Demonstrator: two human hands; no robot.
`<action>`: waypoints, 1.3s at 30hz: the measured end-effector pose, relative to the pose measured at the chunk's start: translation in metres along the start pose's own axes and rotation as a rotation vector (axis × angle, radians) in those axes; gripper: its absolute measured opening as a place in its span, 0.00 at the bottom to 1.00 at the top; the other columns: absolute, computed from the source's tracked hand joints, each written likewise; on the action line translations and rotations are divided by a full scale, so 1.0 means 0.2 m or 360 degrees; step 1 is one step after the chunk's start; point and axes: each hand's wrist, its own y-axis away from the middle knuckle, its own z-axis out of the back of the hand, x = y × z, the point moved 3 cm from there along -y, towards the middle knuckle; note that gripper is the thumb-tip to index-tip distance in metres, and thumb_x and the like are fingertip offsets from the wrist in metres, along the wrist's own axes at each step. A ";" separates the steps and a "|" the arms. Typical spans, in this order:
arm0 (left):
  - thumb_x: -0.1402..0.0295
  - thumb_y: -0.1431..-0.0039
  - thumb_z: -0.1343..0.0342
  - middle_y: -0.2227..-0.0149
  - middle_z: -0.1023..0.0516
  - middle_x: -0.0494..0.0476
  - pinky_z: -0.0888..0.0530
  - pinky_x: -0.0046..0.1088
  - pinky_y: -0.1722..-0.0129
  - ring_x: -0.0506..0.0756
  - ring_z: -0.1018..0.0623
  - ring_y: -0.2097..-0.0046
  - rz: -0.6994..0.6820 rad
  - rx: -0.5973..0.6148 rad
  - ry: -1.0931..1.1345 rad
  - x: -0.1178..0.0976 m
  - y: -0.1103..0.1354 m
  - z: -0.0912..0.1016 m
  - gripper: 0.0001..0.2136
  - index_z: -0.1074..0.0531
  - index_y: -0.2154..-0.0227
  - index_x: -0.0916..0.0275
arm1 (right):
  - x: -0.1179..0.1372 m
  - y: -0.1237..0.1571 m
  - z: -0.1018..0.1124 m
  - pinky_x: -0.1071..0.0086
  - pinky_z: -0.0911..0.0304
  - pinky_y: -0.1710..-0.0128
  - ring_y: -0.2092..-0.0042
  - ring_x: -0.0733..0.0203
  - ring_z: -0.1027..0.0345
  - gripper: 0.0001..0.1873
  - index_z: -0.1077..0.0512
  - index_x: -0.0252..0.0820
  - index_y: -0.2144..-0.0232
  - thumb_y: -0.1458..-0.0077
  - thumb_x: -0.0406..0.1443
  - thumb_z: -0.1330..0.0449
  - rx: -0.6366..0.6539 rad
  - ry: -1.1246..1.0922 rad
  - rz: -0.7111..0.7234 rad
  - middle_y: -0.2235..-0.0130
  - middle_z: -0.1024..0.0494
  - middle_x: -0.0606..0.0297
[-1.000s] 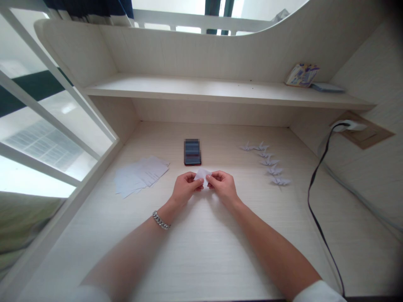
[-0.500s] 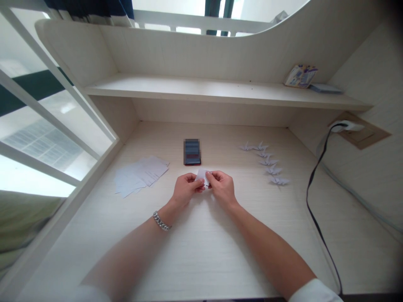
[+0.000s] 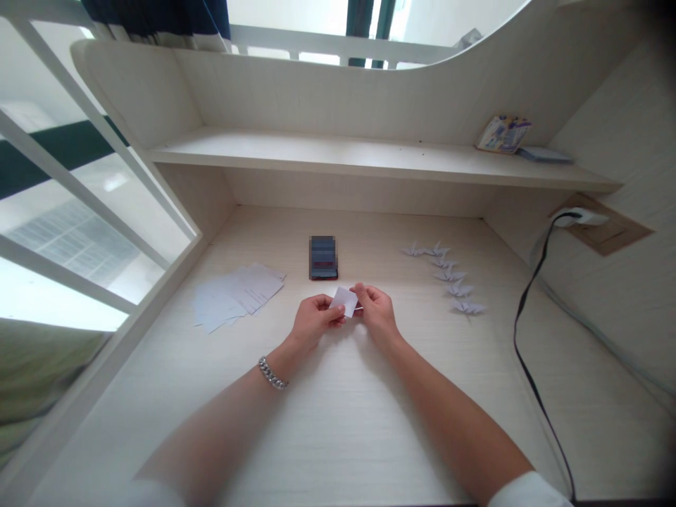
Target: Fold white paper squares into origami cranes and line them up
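Note:
A small folded square of white paper [image 3: 344,301] is held just above the desk, between my two hands. My left hand [image 3: 315,320] pinches its lower left side, thumb on top. At its right edge, the fingers of my right hand [image 3: 377,313] are closed on the paper, with the thumb raised near the upper corner. Folded paper cranes [image 3: 457,289], several of them, stand in a curved line to the right. To the left lies a spread of loose white paper sheets [image 3: 240,296].
A dark phone-like object [image 3: 323,258], its face blurred, lies behind my hands. A black cable [image 3: 520,331] runs from the wall socket [image 3: 602,224] down the desk's right side. Above is a shelf [image 3: 338,151] holding a colourful box [image 3: 503,134] and a flat item.
The paper has turned and shows more of its square face. My right thumb has lifted off its front toward the upper right corner. My left hand stays nearly in place.

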 end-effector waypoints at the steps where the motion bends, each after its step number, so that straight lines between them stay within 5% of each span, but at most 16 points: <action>1: 0.67 0.61 0.35 0.80 0.26 0.54 0.30 0.25 0.75 0.50 0.26 0.76 0.0000 0.0018 -0.0019 0.00 0.00 0.00 0.11 0.30 0.77 0.67 | 0.00 0.00 0.00 0.71 0.38 0.77 0.75 0.62 0.34 0.21 0.27 0.38 0.71 0.59 0.50 0.37 0.0034 0.0037 0.0012 0.76 0.26 0.63; 12: 0.66 0.60 0.36 0.80 0.26 0.55 0.31 0.25 0.76 0.51 0.26 0.77 0.0054 0.0060 -0.0203 0.01 0.00 -0.01 0.10 0.30 0.78 0.66 | 0.01 0.01 0.01 0.70 0.39 0.75 0.73 0.60 0.32 0.14 0.25 0.37 0.72 0.58 0.43 0.36 0.0030 0.0169 0.0107 0.74 0.23 0.61; 26: 0.56 0.52 0.42 0.78 0.24 0.59 0.28 0.27 0.75 0.51 0.25 0.76 -0.0016 0.0089 -0.0288 0.04 -0.03 0.00 0.16 0.29 0.73 0.68 | 0.11 0.08 0.00 0.68 0.37 0.66 0.68 0.59 0.30 0.13 0.23 0.39 0.69 0.49 0.42 0.43 -0.0159 0.0664 0.0496 0.70 0.21 0.61; 32: 0.59 0.54 0.39 0.76 0.23 0.58 0.29 0.26 0.72 0.51 0.25 0.74 -0.0156 0.0140 -0.0360 0.03 -0.03 0.01 0.15 0.28 0.71 0.68 | 0.09 0.05 0.01 0.68 0.37 0.68 0.68 0.59 0.31 0.14 0.24 0.39 0.69 0.52 0.44 0.40 -0.0123 0.0527 0.0433 0.69 0.22 0.61; 39: 0.62 0.55 0.38 0.77 0.23 0.58 0.33 0.24 0.74 0.51 0.26 0.75 -0.0147 -0.0031 -0.0259 0.01 -0.03 0.03 0.12 0.28 0.74 0.68 | 0.01 0.02 0.00 0.69 0.34 0.72 0.74 0.62 0.31 0.25 0.30 0.38 0.60 0.61 0.43 0.33 0.0084 -0.0086 0.0022 0.74 0.24 0.65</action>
